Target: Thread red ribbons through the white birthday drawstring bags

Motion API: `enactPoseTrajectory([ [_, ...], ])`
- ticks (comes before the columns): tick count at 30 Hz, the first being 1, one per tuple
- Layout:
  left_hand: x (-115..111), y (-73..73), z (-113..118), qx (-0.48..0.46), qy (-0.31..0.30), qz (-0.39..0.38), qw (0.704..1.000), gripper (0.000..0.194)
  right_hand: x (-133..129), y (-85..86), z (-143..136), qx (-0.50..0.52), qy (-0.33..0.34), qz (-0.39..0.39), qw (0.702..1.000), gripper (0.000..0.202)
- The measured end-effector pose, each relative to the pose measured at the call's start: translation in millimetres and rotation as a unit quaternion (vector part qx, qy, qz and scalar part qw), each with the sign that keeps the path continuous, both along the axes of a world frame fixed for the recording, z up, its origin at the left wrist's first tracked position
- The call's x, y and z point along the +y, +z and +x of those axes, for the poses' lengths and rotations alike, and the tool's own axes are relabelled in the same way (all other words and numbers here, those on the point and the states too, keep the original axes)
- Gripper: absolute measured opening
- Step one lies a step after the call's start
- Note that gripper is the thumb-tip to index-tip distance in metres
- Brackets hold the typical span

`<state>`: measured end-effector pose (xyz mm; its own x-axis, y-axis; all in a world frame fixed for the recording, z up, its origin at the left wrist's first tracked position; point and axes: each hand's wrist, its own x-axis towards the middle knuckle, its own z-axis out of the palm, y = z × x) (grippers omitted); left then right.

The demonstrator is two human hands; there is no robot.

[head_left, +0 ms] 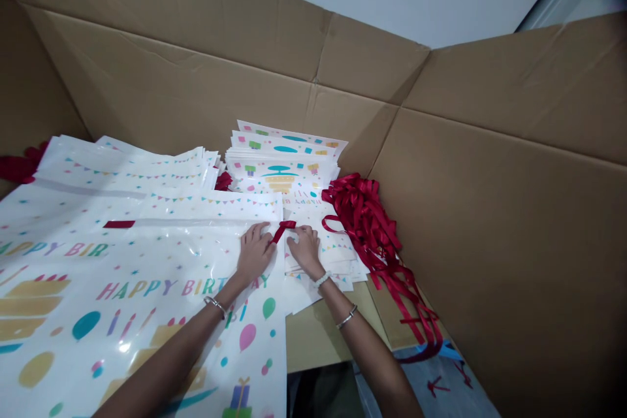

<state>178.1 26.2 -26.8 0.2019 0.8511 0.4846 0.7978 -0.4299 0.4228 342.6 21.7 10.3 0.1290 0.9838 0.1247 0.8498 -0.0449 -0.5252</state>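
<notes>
A large white printed sheet (196, 255) with birthday lettering, balloons and cakes lies across the left and middle. Near its upper right edge, my left hand (255, 249) rests on the sheet, its fingertips closed on one side of a short red ribbon (281, 230). My right hand (305, 249) is at the ribbon's other end, just past the sheet's edge, thumb and fingers bent around that end. A pale strip runs across the sheet, with a red ribbon piece (119, 225) at its left end.
Behind the hands stands a stack of printed white bags (289, 150). A heap of red ribbons (365, 215) hangs down at the right. Tall cardboard walls (220, 65) surround the work surface. More red ribbon (19, 166) lies far left.
</notes>
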Motion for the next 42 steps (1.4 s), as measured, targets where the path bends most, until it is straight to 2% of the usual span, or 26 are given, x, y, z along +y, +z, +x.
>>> enactPoseTrajectory([
  [5,1,-0.5,-1,0.004,-0.003,0.008,1.0,0.019,2,0.3,-25,0.025,0.032,0.005,0.999,0.041],
  [12,0,-0.1,0,-0.006,-0.005,0.003,1.0,0.016,8,-5.9,-15,0.026,0.031,0.008,0.999,0.043],
  [15,0,1.2,-1,-0.017,-0.002,-0.003,1.0,0.016,6,-7.1,-15,0.044,0.027,0.054,0.997,0.037],
  [18,0,2.7,-1,-0.026,-0.001,-0.011,1.0,0.017,2,-7.2,-17,0.089,0.055,0.087,0.991,0.027],
  [22,-1,3.0,-2,-0.03,-0.003,-0.015,0.999,0.018,-4,-9.2,-18,0.098,0.089,0.087,0.987,0.021],
  [28,-1,4.1,-1,-0.013,0.007,-0.011,1.0,0.016,-12,-21.4,-17,-0.008,0.156,0.149,0.976,0.028],
  [32,-3,4.5,1,0.011,0.013,-0.001,1.0,0.017,-14,-24.3,-16,-0.073,0.166,0.146,0.973,0.031],
  [37,-3,2.9,3,0.02,0.031,-0.004,0.999,0.016,-19,-19.6,-15,-0.123,0.18,0.125,0.968,0.035],
  [39,4,7.0,-3,-0.006,0.033,-0.023,0.999,0.016,-22,-18.6,-16,-0.14,0.182,0.122,0.966,0.034],
  [42,17,21.3,-28,-0.07,0.045,-0.052,0.995,0.012,-26,-20.1,-18,-0.165,0.175,0.135,0.961,0.033],
])
